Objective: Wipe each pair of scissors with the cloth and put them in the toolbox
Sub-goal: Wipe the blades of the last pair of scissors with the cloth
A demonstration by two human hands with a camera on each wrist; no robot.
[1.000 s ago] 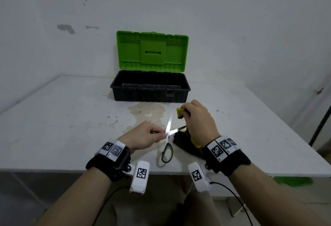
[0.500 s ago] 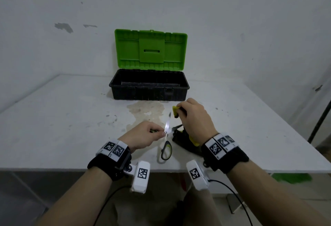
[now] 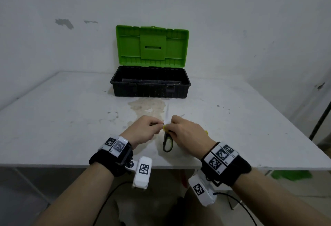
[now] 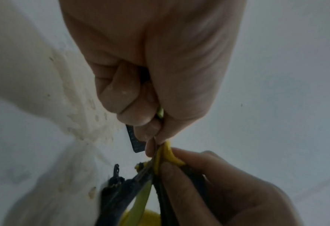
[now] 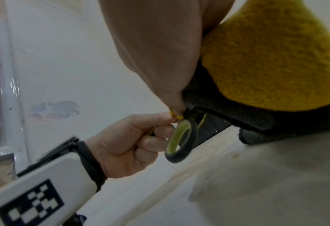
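A pair of scissors [image 3: 168, 143] with black and green handles hangs over the table's front part, blade [image 3: 166, 116] pointing away from me. My left hand [image 3: 143, 130] grips one handle, fingers curled round it. My right hand [image 3: 186, 135] pinches the yellow and black cloth [image 5: 266, 64] around the blades near the pivot, right beside the left hand. The free handle ring [image 5: 181, 140] hangs below the two hands. The toolbox [image 3: 150, 82], black with its green lid raised, stands open at the back of the table.
The white table [image 3: 53, 118] has a brownish stain [image 3: 148, 107] between the toolbox and my hands. Its front edge runs just under my wrists. A wall stands close behind the toolbox.
The scissors' blades have closed together. My right hand with the cloth has slid down the blade from near the tip to the pivot, next to my left hand.
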